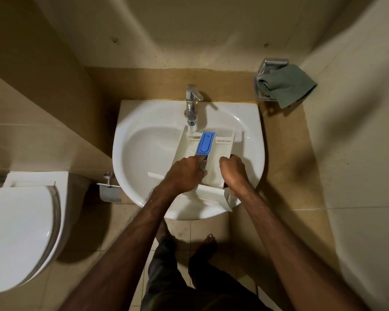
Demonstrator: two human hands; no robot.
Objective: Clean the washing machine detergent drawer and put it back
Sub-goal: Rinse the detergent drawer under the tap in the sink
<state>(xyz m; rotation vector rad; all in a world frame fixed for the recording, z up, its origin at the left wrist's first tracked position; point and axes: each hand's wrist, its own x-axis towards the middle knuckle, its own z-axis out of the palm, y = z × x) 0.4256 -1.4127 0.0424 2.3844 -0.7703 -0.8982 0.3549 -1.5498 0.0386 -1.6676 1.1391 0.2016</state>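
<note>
A glossy white ceramic sink (144,122), rounded at the front and flat against the wall, holds the detergent drawer (220,149). The drawer is a long tray of off-white plastic with thin dividing walls, lying lengthwise in the basin with its far end under the chrome tap (191,104) and its near end over the sink's front rim. A bright blue rectangular insert (206,142) with a raised oval outline sits in the middle compartment. Water appears to run from the spout onto the drawer's far end.

The left hand (184,173) lies over the drawer's left side, fingers curled down at the near end of the blue insert; something small shows at its fingertips, but what it grips cannot be told. The right hand (233,171) is clenched around the drawer's right wall, holding it.

To the right, a soft grey-green cloth (288,86) droops from a square metal holder (267,70). To the left stands a smooth white toilet (20,232) with its lid closed, near a metal paper holder (109,189). The walls and floor are beige tile.
</note>
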